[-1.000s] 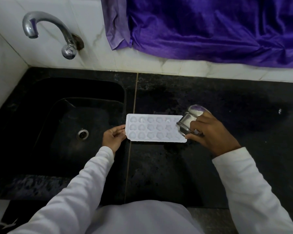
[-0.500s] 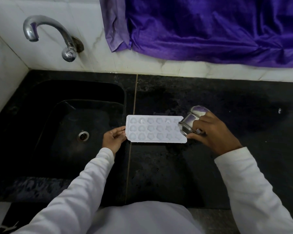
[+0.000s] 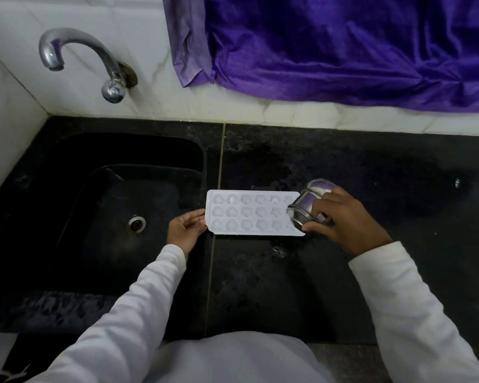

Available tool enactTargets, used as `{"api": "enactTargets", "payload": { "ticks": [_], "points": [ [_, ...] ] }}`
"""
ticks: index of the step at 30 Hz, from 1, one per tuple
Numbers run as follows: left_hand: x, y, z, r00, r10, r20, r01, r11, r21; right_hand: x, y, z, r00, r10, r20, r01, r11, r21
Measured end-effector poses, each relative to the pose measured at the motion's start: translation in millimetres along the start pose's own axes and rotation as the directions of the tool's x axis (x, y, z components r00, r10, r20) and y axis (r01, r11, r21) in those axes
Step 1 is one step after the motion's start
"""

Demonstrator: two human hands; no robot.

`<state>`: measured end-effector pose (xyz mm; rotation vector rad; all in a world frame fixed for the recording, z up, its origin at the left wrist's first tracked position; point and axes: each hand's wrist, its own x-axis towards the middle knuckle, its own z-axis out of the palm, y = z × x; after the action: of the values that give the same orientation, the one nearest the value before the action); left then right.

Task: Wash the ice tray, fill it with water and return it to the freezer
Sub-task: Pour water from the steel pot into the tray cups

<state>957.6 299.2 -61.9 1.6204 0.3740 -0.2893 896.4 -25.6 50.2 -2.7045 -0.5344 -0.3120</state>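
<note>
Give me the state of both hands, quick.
Left hand: fingers closed on the left end of the white plastic ice tray.
Right hand: closed around the small steel cup, tipped over the tray.

My only view is the head camera, looking steeply down and forward, close over the black counter (image 3: 343, 272). It takes in the sink (image 3: 108, 217) at left and the tiled wall (image 3: 138, 37) beyond.

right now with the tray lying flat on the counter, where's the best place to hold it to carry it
Grip the ice tray by the flat rims of its two short ends, coming in from left and right, and keep it level. The left hand holds the left end; the right hand tips a steel cup over the other.
</note>
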Motion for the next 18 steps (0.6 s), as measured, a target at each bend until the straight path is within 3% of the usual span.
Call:
{"api": "enactTargets", "payload": {
  "ticks": [4, 7, 10, 12, 14, 18],
  "points": [
    [3, -1, -1, 1.000, -0.001, 0.000, 0.001, 1.000, 0.020, -1, 0, -8, 0.993, 0.109, -0.045, -0.108, 0.994, 0.018],
    [12, -3, -12, 0.993, 0.027, -0.113, -0.019, 0.997, 0.070, 5, 0, -22, 0.971, 0.200, -0.129, -0.197, 0.980, 0.034],
    [28, -1, -23, 0.961, 0.135, -0.242, -0.089, 0.977, 0.195, 15, 3, -25, 0.898, 0.377, -0.224, -0.328, 0.917, 0.227],
    [29, 19, -17, 0.941, 0.215, -0.262, -0.160, 0.963, 0.215, 28, 2, -22, 0.809, 0.554, -0.194, -0.406, 0.766, 0.498],
    [26, 49, 0, 0.937, 0.282, -0.208, -0.249, 0.954, 0.169, 46, -3, -17, 0.748, 0.650, -0.132, -0.381, 0.584, 0.717],
    [23, 103, 40, 0.955, 0.293, 0.034, -0.288, 0.952, -0.103, 91, -7, 5, 0.733, 0.681, -0.014, -0.268, 0.307, 0.913]
  ]
}}
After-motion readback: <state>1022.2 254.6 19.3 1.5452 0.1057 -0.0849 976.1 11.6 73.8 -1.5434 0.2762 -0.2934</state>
